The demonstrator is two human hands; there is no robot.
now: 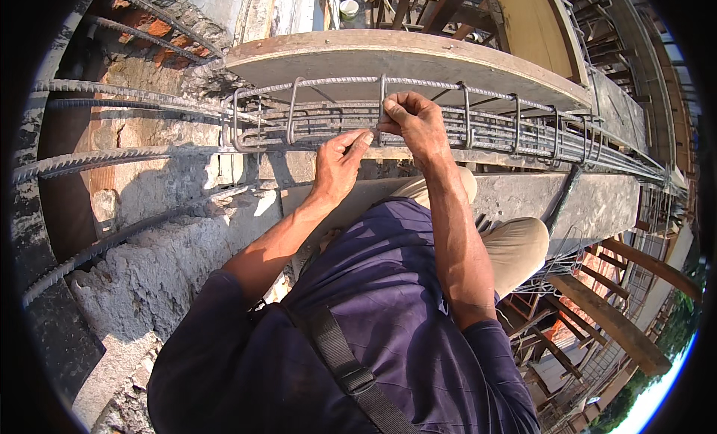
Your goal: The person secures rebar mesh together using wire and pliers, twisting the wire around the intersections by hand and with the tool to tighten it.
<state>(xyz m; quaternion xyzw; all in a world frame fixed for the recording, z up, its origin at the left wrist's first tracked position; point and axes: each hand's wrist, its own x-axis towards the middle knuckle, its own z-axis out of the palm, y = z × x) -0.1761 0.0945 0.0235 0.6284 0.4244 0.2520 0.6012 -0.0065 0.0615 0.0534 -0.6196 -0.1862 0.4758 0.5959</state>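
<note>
Left hand [340, 165]: thumb and forefinger pinched together, just in front of the steel cage [493, 126], level with its lower bars. Right hand [418, 128]: thumb and forefinger also together, at an upright loop [383, 98] of the cage, a little higher than the left. Fingertips near each other; can't tell if anything thin is gripped in either.

Cage lies lengthwise across the view, ahead of the person: long bars with square loops spaced along them, running off to the right. Wooden board [403, 57] on edge just behind it. Dark bundle [565, 195] hangs at its near side, right of the knee. Thick ribbed bars [112, 159] stick out at left, near broken masonry; rough concrete [164, 273] below them.

Person wears a dark purple shirt [373, 284], black strap [340, 344] across it, tan trousers [515, 251]. White bucket [348, 10] at top, yellow panel [534, 27] upper right, wooden beams [612, 322] lower right.
</note>
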